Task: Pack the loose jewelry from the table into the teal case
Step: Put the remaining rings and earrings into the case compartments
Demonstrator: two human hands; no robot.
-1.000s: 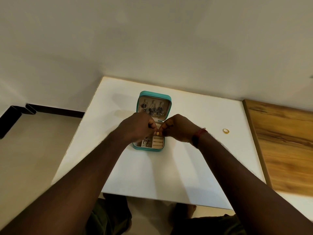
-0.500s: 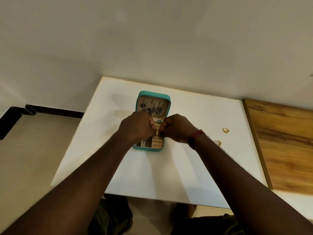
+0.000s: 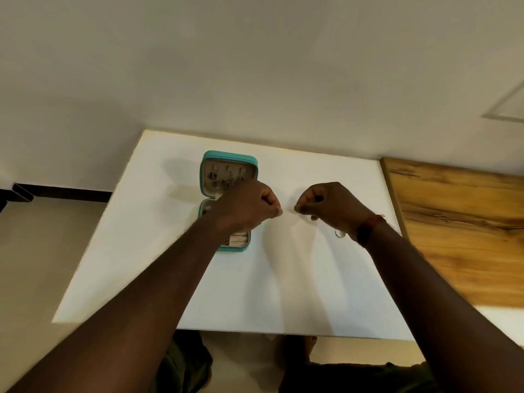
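Plenty of open white table point(image 3: 283, 293) on the near side, bare all the way to the front edge, and another clear strip to the left of the teal case point(image 3: 229, 158). On the right the tabletop butts against a wooden surface point(image 3: 453, 236); the far edge runs along the wall.

The case lies open toward the far-left part of the table, lid tipped back, with earrings point(image 3: 226, 180) hanging on the lid panel and cream ring rolls point(image 3: 238, 240) showing at the near end of the base. The left hand point(image 3: 249, 208) and its forearm cross right over the middle of the case, hiding most of the base.

The left fingers are curled in, thumb and forefinger tips pressed together just past the case's right edge. The right hand point(image 3: 331, 208) mirrors it, a tight curl with pinched tips facing the left, a small gap between the two. Whether anything sits in either pinch is too small to tell.

A loose ring point(image 3: 339, 234) lies on the table just beside the right wrist, next to a red wristband point(image 3: 368, 228).

Beige floor to the left, a black skirting strip point(image 3: 56, 191), and a plain pale wall behind.
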